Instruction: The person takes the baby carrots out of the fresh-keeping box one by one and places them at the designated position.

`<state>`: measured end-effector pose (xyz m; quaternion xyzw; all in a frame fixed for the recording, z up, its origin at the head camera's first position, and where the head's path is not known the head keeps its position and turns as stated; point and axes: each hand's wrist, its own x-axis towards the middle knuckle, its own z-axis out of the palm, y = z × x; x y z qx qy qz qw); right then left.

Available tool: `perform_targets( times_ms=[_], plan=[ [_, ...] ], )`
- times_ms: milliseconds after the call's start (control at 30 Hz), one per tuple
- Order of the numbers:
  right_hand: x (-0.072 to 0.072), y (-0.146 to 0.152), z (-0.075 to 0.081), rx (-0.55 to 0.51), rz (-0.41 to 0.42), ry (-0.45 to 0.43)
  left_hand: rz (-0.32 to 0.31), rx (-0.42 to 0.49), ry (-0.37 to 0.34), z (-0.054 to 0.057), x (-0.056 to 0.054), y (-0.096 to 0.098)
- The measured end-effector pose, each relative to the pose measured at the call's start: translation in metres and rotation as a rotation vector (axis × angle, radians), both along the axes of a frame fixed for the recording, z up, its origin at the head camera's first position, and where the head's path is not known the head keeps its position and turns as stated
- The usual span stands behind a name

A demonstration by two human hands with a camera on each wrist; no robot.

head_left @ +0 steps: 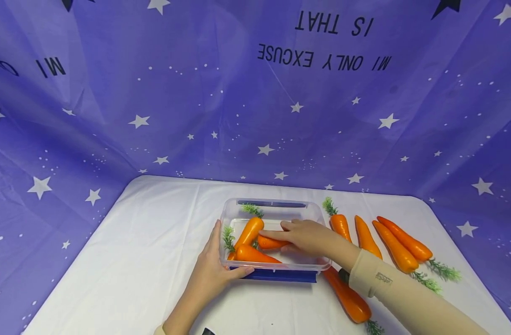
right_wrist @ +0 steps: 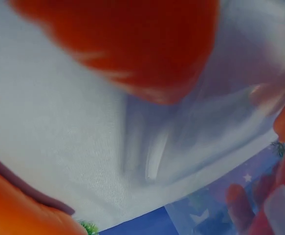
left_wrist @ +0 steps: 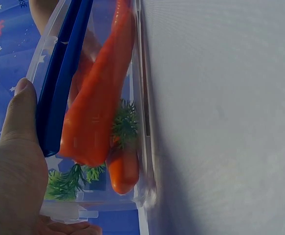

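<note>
A clear plastic storage box (head_left: 276, 266) with blue latch flaps (left_wrist: 59, 83) stands on the white table. My left hand (head_left: 213, 265) grips its near left corner, thumb over the front rim and fingers along the left side wall. Reaching inside from the right, my right hand (head_left: 310, 237) holds an orange carrot (head_left: 270, 242) low in the box, index finger stretched along its top. Left of that hand lie a lighter carrot (head_left: 251, 230) with a green leafy top (head_left: 252, 209) and another carrot (head_left: 254, 255) against the front wall. The right palm is hidden.
Right of the box lie several more carrots, among them one by its back corner (head_left: 340, 225), a leafless-looking one (head_left: 366, 238) and a redder one (head_left: 351, 300) beneath the right forearm. A purple star-printed cloth (head_left: 238, 116) rises behind the table (head_left: 125, 260).
</note>
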<state>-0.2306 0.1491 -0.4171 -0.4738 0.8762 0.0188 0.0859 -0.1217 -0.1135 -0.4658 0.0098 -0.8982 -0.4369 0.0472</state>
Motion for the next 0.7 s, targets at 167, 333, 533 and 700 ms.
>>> perform_targets(
  times_ms=[167, 333, 533, 700],
  plan=[
    [0.006, 0.006, 0.007, -0.015, -0.044, -0.001, 0.000, -0.001, 0.001, -0.001, 0.000, 0.000],
    [0.011, 0.012, 0.016, -0.029, -0.062, 0.056, 0.002, 0.002, -0.003, 0.000, -0.001, 0.000],
    [0.015, 0.020, 0.028, -0.082, -0.147, 0.053, 0.002, 0.006, -0.008, 0.000, 0.000, 0.000],
    [0.018, 0.029, 0.037, -0.096, -0.250, 0.057, 0.005, -0.005, -0.011, 0.000, 0.001, 0.000]
  ],
)
